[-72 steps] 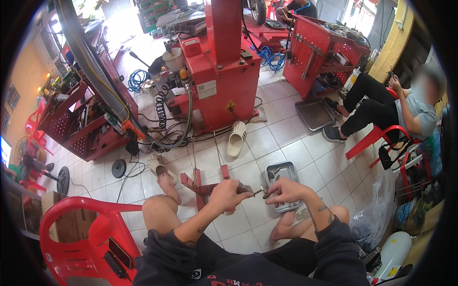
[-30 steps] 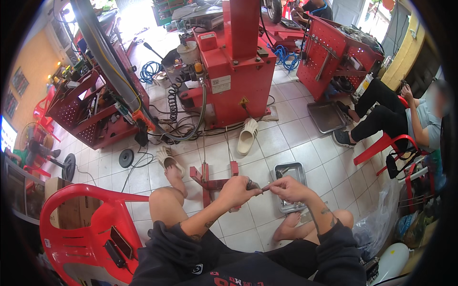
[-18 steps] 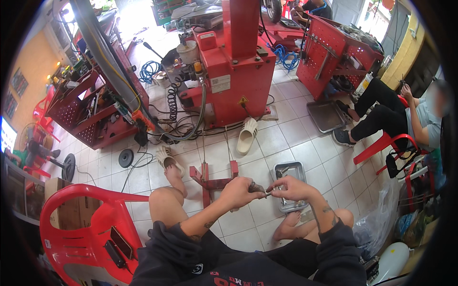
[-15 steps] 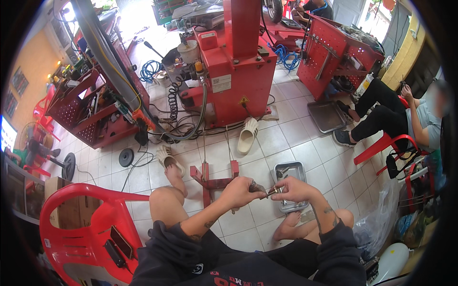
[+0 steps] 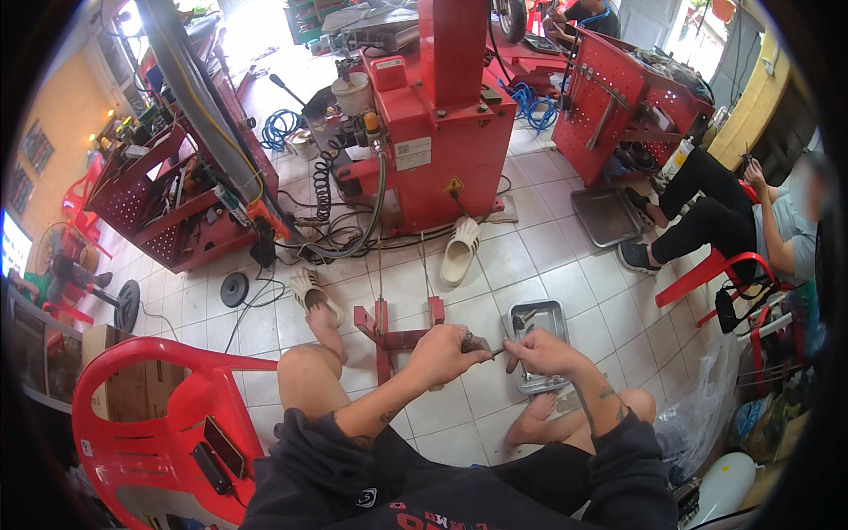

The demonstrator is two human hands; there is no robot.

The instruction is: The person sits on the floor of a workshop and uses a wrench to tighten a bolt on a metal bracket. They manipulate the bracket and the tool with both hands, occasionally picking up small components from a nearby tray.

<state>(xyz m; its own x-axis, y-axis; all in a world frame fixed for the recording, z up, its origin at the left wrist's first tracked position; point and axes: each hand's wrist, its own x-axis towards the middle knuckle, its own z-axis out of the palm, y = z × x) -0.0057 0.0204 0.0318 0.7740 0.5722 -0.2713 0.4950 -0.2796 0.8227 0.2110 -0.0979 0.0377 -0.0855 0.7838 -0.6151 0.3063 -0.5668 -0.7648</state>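
My left hand (image 5: 439,357) is closed around a dark greyish metal part (image 5: 475,344). A thin shaft sticks out of it toward the right, and most of the part is hidden by my fingers. Close by, my right hand (image 5: 541,352) has its thumb and fingers drawn together at the shaft's tip; whatever lies between them is too small to make out. Below and behind my right hand, a shallow metal tray (image 5: 559,329) on the floor holds several metal pieces. A red metal stand (image 5: 382,340) rests on the tiles beyond my left hand.
A red plastic chair (image 5: 115,424) with a phone and a black case is at my left. Ahead stands a red machine column (image 5: 433,168) with hoses. Red tool carts (image 5: 601,115) flank it. A seated person (image 5: 733,212) is at the right, near another metal tray (image 5: 609,221).
My right fingers have shifted slightly at the shaft's tip, and the small brass-coloured piece seen there before is out of sight. My left hand keeps hold of the metal part.
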